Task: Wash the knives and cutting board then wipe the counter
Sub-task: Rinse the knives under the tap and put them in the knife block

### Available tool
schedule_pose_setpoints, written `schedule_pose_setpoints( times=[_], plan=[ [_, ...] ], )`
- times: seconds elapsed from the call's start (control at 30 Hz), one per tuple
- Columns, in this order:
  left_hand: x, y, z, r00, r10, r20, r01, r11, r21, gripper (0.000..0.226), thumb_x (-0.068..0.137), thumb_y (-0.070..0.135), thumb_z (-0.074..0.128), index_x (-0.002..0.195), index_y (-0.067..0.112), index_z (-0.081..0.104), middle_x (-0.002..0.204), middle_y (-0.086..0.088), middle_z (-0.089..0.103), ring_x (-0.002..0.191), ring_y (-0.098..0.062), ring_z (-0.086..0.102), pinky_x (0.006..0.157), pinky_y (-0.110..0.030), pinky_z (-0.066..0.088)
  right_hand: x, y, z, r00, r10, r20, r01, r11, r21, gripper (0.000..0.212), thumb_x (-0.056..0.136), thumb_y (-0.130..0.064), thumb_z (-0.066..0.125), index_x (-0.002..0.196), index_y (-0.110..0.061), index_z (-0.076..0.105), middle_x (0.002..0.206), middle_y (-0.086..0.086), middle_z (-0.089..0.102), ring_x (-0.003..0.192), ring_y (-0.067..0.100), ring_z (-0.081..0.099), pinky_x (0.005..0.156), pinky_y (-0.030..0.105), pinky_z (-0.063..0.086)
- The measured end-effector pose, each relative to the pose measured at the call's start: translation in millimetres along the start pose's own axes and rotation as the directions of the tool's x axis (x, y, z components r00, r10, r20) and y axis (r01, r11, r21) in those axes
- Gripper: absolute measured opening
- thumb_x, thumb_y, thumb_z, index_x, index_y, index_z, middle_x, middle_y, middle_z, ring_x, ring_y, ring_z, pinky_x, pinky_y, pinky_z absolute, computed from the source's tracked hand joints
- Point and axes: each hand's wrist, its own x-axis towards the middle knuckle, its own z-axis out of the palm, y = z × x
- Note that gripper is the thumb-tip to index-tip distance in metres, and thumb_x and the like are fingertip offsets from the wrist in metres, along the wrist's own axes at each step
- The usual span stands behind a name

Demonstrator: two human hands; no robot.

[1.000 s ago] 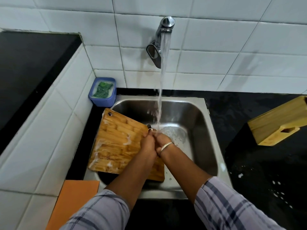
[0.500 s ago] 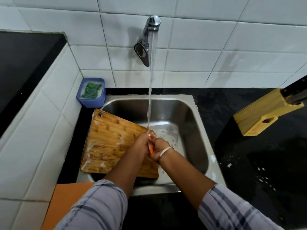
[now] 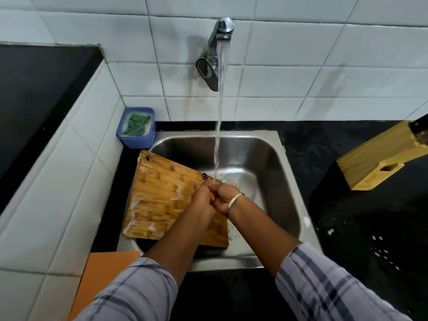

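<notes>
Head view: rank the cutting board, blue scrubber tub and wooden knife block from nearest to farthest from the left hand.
1. Cutting board: immediately left of the left hand, lying over the sink's left edge.
2. Blue scrubber tub: back left, beside the sink's corner.
3. Wooden knife block: far right, on the black counter.

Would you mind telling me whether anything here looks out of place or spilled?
The soapy cutting board lies askew over the sink's left rim, and white droplets spatter the black counter right of it.

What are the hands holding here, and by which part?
The left hand and right hand clasp what seems a knife; the grip's place is hidden.
</notes>
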Motion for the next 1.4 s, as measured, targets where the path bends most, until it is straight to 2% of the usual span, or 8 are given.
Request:
schedule_pose_setpoints(
  times=[0.17, 0.3, 0.47, 0.6, 0.7, 0.93, 1.2, 1.4],
  plan=[
    [-4, -12, -2, 1.0, -0.012, 0.021, 0.01, 0.998, 0.061, 0.045, 0.103, 0.024, 0.036, 0.135, -0.006, 0.046, 0.078, -0.011, 0.052, 0.069, -0.02, 0.051, 0.064, -0.025, 0.043, -2, 10, -30, 0.999, -0.028, -0.018, 0.023, 0.979, -0.204, 0.015, 0.09, 0.006, 0.053, 0.101, 0.01, 0.062, 0.083, 0.019, 0.06, 0.063, 0.02, 0.056, 0.061, 0.029, 0.055],
    [1, -30, 5, 0.996, -0.086, 0.013, 0.086, 0.996, 0.033, 0.035, 0.1, 0.028, 0.042, 0.118, 0.001, 0.057, 0.083, -0.013, 0.056, 0.083, -0.026, 0.058, 0.075, -0.034, 0.052, -12, 4, -59, 0.976, -0.198, -0.09, 0.125, 0.848, -0.514, 0.019, 0.072, 0.009, 0.07, 0.091, 0.01, 0.07, 0.079, 0.022, 0.066, 0.07, 0.029, 0.064, 0.081, 0.048, 0.057],
    [0, -48, 33, 0.999, -0.038, -0.005, 0.038, 0.996, 0.08, 0.029, 0.1, 0.02, 0.041, 0.076, 0.01, 0.054, 0.072, -0.004, 0.058, 0.06, -0.015, 0.052, 0.057, -0.028, 0.044, -45, -10, -98, 0.882, -0.467, 0.069, 0.267, 0.373, -0.888, 0.015, 0.077, -0.013, 0.068, 0.087, -0.017, 0.077, 0.078, 0.004, 0.073, 0.077, 0.016, 0.068, 0.075, 0.028, 0.056],
    [-12, -55, 71, 0.986, 0.163, 0.037, -0.167, 0.957, 0.235, 0.018, 0.094, 0.014, 0.044, 0.096, 0.011, 0.061, 0.077, -0.004, 0.058, 0.059, -0.016, 0.049, 0.054, -0.027, 0.041, -77, -26, -127, 0.797, -0.574, 0.187, 0.243, 0.022, -0.97, 0.018, 0.083, -0.011, 0.052, 0.079, -0.019, 0.068, 0.083, 0.011, 0.069, 0.083, 0.028, 0.063, 0.062, 0.024, 0.036],
    [-25, -67, 103, 0.906, 0.42, 0.057, -0.398, 0.796, 0.456, 0.014, 0.092, 0.02, 0.05, 0.103, 0.024, 0.058, 0.096, -0.003, 0.062, 0.085, -0.023, 0.058, 0.077, -0.032, 0.049, -89, -37, -160, 0.728, -0.63, 0.27, 0.254, -0.119, -0.96, 0.031, 0.082, -0.007, 0.047, 0.104, -0.02, 0.066, 0.095, 0.012, 0.069, 0.091, 0.032, 0.063, 0.071, 0.03, 0.046],
    [-79, -124, 196, 0.745, 0.601, 0.29, -0.642, 0.528, 0.557, 0.01, 0.087, 0.026, 0.062, 0.095, 0.023, 0.057, 0.086, 0.005, 0.063, 0.084, -0.016, 0.061, 0.071, -0.026, 0.043, -123, -71, -287, 0.586, -0.786, 0.197, 0.331, 0.01, -0.944, 0.045, 0.081, 0.0, 0.051, 0.121, -0.019, 0.061, 0.115, 0.007, 0.062, 0.106, 0.024, 0.06, 0.091, 0.032, 0.048],
    [-101, -221, 323, 0.469, 0.475, 0.744, -0.829, -0.053, 0.557, 0.013, 0.091, 0.034, 0.058, 0.089, 0.026, 0.068, 0.082, 0.012, 0.065, 0.078, -0.005, 0.06, 0.068, -0.02, 0.047, -148, -109, -512, 0.415, -0.907, -0.064, 0.291, 0.199, -0.936, 0.039, 0.082, 0.004, 0.055, 0.112, -0.019, 0.066, 0.112, 0.002, 0.065, 0.102, 0.02, 0.062, 0.089, 0.025, 0.047],
    [-105, -262, 400, 0.378, 0.47, 0.798, -0.829, -0.211, 0.518, 0.011, 0.088, 0.036, 0.061, 0.088, 0.029, 0.069, 0.086, 0.015, 0.063, 0.086, -0.01, 0.058, 0.081, -0.031, 0.048, -148, -179, -656, 0.238, -0.927, -0.291, 0.164, 0.333, -0.928, 0.04, 0.076, 0.014, 0.054, 0.109, -0.005, 0.068, 0.107, 0.014, 0.068, 0.102, 0.032, 0.063, 0.095, 0.032, 0.045]
  ],
)
